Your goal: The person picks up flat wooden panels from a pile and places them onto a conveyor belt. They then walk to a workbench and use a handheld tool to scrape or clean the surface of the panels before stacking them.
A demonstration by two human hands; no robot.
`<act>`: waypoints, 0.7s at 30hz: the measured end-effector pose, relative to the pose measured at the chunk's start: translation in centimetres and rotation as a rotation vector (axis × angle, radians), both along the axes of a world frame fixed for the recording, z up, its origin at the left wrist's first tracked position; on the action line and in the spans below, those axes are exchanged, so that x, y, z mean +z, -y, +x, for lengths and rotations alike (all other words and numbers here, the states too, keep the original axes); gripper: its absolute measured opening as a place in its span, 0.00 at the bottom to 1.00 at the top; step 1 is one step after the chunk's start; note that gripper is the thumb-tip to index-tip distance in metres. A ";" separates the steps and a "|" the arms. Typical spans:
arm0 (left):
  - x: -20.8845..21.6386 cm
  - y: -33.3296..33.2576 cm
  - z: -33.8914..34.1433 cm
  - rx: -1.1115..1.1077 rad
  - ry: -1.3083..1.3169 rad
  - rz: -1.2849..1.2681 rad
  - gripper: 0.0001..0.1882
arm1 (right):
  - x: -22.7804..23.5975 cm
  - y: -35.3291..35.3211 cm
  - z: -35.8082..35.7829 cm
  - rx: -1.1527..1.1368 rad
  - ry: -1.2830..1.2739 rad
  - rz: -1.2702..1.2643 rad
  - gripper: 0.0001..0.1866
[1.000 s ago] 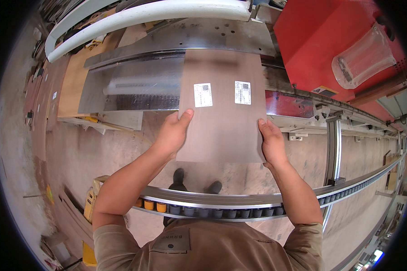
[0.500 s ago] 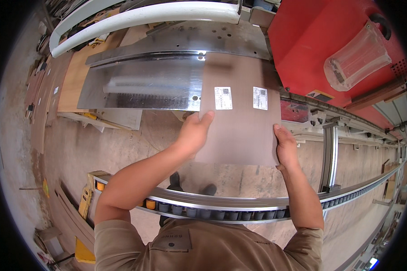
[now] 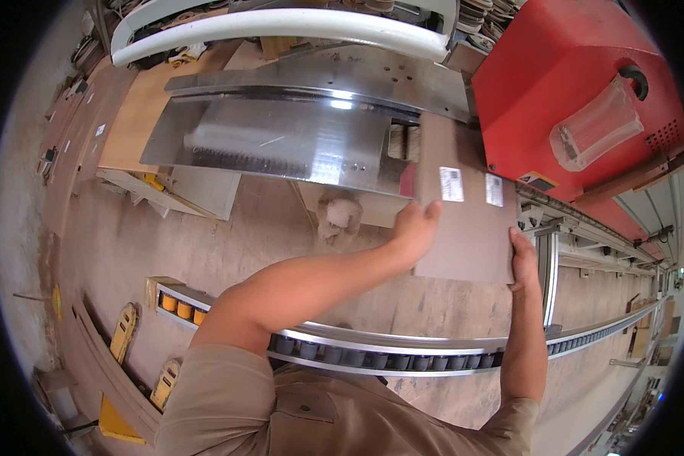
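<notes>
Panel (image 3: 463, 243) in head view is gripped by both hands: L hand (image 3: 416, 232) closed on its L edge, thumb on top; R hand (image 3: 524, 260) gripping R edge. Far end is over R part of steel counter (image 3: 258, 137), beside red machine (image 3: 562, 91); can't tell if touching. Near end's above floor (image 3: 228, 251). 2 white labels (image 3: 451, 185) on top. Roller rail (image 3: 403, 359) runs btwn panel & torso (image 3: 342, 418).

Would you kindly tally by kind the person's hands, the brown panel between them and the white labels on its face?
Left hand and right hand: 2
Brown panel: 1
White labels: 2
Total: 5
</notes>
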State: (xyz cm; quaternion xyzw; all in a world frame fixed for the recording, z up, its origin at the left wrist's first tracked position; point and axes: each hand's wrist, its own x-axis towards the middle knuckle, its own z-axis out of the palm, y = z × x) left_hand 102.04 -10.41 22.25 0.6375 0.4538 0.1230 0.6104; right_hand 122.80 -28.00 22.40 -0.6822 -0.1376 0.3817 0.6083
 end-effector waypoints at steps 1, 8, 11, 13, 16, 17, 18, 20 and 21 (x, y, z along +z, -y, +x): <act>-0.3 0.5 1.2 -0.002 0.055 -0.003 0.32 | 0.6 0.1 0.4 -0.040 0.028 -0.022 0.18; -0.1 5.6 8.7 0.071 0.179 0.053 0.30 | 0.0 5.1 8.9 -0.006 0.094 -0.021 0.19; -0.7 7.4 12.2 0.099 0.195 0.051 0.29 | 0.4 6.9 11.8 0.002 0.121 -0.051 0.19; -1.2 8.6 14.2 0.113 0.204 0.041 0.30 | 0.2 7.8 13.4 -0.003 0.173 -0.067 0.19; -1.2 10.3 17.3 0.074 0.151 0.005 0.31 | -0.4 9.9 16.5 0.021 0.055 -0.010 0.21; -1.0 11.4 18.5 0.089 0.150 0.042 0.30 | 0.1 10.6 17.0 -0.001 0.134 -0.081 0.23; -1.1 12.4 19.6 0.105 0.149 0.078 0.30 | 0.4 11.2 17.5 -0.025 0.210 -0.155 0.25; -2.6 13.5 23.1 0.152 0.229 0.087 0.29 | 1.6 12.7 19.7 -0.057 0.559 -0.377 0.34; -3.6 14.3 25.4 0.083 0.272 0.041 0.30 | 1.5 13.9 22.5 -0.143 0.806 -0.578 0.34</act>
